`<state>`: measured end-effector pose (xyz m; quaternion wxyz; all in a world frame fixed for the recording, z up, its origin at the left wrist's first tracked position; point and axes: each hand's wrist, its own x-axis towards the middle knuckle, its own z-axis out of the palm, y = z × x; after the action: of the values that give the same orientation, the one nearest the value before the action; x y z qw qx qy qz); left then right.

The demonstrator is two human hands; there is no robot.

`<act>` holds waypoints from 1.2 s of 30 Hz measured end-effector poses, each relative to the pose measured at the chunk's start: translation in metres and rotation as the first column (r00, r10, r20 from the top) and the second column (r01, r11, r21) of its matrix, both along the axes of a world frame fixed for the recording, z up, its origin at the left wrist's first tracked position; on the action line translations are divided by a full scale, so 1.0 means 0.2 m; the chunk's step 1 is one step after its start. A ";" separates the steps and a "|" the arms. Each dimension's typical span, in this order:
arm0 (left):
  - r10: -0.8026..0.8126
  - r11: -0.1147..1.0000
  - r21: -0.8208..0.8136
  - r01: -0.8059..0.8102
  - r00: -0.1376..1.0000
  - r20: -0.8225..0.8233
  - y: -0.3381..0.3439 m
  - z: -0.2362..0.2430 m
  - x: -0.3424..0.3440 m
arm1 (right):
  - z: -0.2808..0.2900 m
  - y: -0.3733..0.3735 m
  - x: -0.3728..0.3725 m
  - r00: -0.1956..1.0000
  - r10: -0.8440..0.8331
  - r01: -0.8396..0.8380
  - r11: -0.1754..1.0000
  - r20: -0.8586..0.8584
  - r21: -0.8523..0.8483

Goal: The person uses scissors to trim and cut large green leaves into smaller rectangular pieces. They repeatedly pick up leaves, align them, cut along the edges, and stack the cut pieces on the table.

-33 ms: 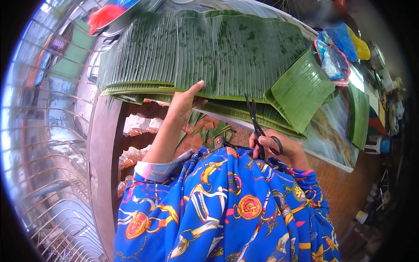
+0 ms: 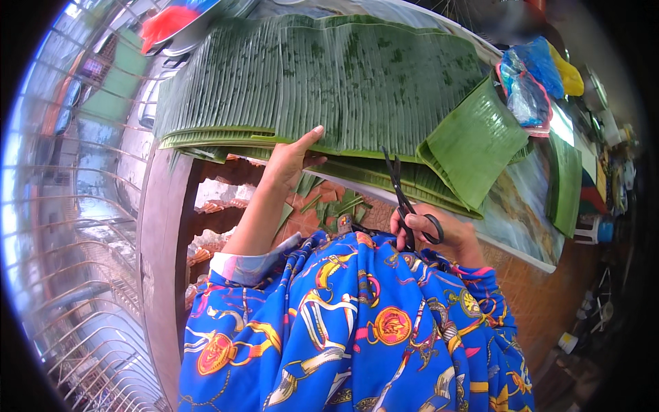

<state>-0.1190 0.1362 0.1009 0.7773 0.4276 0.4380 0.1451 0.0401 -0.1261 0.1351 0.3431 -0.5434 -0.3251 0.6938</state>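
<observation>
A long stack of green banana leaves (image 2: 357, 82) lies across the tabletop, its near edge overhanging. My left hand (image 2: 292, 159) pinches that edge, thumb on top and the other fingers mostly hidden underneath. In my right hand (image 2: 443, 230) is a pair of black scissors (image 2: 401, 192), the fingers around its loops. Its blades point up and away, slightly parted, with their tips close to the leaf edge. To the right, a smaller folded piece of banana leaf (image 2: 473, 144) lies over the end of the stack.
Plastic bags (image 2: 528, 82) and another leaf strip (image 2: 564, 185) rest at the right of the marbled table (image 2: 522, 223). A metal basin (image 2: 189, 34) with something red stands far left. Leaf scraps (image 2: 343, 204) litter the tiled floor. Wire grating (image 2: 75, 233) runs along the left.
</observation>
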 end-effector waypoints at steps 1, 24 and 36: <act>-0.018 1.000 0.006 0.018 1.000 -0.016 0.00 0.01 0.00 | -0.02 0.01 0.00 0.999 0.003 -0.003 1.000 -0.040 -0.010; 0.195 0.980 -0.004 -0.197 0.971 0.137 -0.08 -0.06 0.20 | -0.17 0.31 -0.17 0.984 -0.151 0.146 0.988 -0.099 -0.050; 0.095 0.987 0.117 -0.113 0.984 0.154 -0.32 -0.02 0.34 | -0.08 0.22 -0.12 0.918 -0.389 0.391 0.920 -0.071 0.014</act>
<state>-0.0514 0.0716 0.0974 0.7706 0.4402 0.3910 0.2440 0.0157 -0.0826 0.1192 0.4928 -0.5687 -0.2083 0.6247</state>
